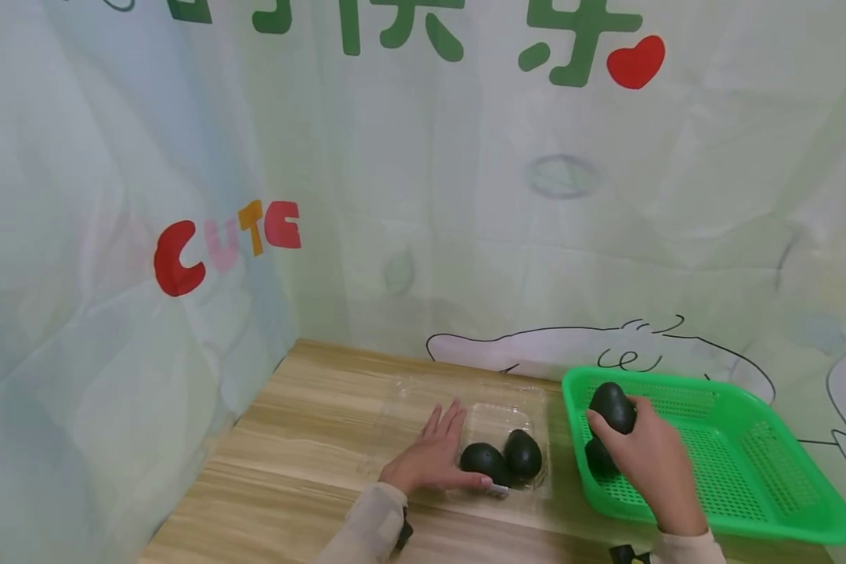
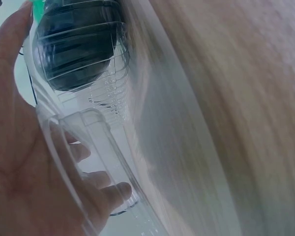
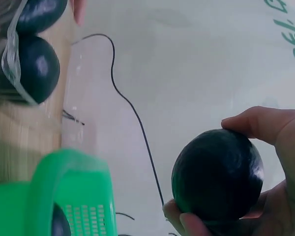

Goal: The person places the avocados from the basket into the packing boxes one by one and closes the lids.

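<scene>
My right hand point(image 1: 652, 462) grips a dark, egg-shaped avocado point(image 1: 612, 406) over the left end of the green basket point(image 1: 740, 501). In the right wrist view, thumb and fingers wrap the held avocado point(image 3: 216, 174). Below it, another dark avocado point(image 1: 599, 460) lies in the basket, partly hidden. Two more, a left avocado point(image 1: 485, 462) and a right avocado point(image 1: 523, 454), sit side by side in the clear plastic clamshell box point(image 1: 497, 415). My left hand point(image 1: 433, 462) rests with extended fingers along the box's left side, its thumb near the left avocado. The left wrist view shows the palm against the clear rim point(image 2: 61, 169).
The clear lid point(image 1: 402, 407) lies folded out left of the box on the wooden table point(image 1: 289, 462). The basket stands close to the box's right side. A printed cloth backdrop point(image 1: 409, 196) rises behind the table's back and left edges.
</scene>
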The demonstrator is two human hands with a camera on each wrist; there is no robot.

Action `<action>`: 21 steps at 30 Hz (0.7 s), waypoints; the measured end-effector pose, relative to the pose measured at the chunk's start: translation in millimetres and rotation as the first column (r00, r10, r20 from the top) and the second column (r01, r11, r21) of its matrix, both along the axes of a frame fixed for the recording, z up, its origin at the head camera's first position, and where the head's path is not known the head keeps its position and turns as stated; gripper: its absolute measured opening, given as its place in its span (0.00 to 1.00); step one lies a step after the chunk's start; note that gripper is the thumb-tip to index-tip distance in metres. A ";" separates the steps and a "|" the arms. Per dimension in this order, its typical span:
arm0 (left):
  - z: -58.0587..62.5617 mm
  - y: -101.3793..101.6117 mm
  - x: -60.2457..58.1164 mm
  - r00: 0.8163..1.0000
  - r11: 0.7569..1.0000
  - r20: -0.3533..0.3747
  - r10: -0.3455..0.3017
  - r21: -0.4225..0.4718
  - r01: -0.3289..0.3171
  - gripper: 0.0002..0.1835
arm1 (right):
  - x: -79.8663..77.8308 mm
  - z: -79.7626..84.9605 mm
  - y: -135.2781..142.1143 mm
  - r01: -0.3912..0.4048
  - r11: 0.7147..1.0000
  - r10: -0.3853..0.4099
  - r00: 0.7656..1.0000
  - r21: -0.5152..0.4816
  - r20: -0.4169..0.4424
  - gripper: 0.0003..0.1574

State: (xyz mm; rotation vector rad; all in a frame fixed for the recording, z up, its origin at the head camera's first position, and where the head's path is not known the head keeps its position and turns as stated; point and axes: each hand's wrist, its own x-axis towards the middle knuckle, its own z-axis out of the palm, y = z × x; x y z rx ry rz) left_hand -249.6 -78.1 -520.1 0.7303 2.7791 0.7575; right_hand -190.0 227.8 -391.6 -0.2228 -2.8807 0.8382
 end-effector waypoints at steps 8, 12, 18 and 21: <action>1.9 0.0 0.6 1.000 1.000 -0.021 -0.006 -0.010 0.006 0.68 | -2.9 -7.4 -29.8 -0.041 0.999 0.040 0.998 -0.021 -0.044 0.55; 2.6 0.2 0.2 1.000 1.000 -0.029 -0.004 -0.016 0.004 0.68 | -7.0 -10.6 -43.2 -0.078 0.996 0.075 0.995 -0.048 -0.060 0.53; 3.4 0.6 0.3 1.000 1.000 -0.019 0.000 -0.020 -0.001 0.68 | -13.6 -16.6 -57.8 -0.105 0.991 0.101 0.994 -0.084 -0.053 0.51; 3.5 0.7 0.1 1.000 1.000 -0.004 0.004 -0.019 -0.004 0.67 | -18.3 -20.0 -65.1 -0.121 0.989 0.116 0.991 -0.082 -0.060 0.50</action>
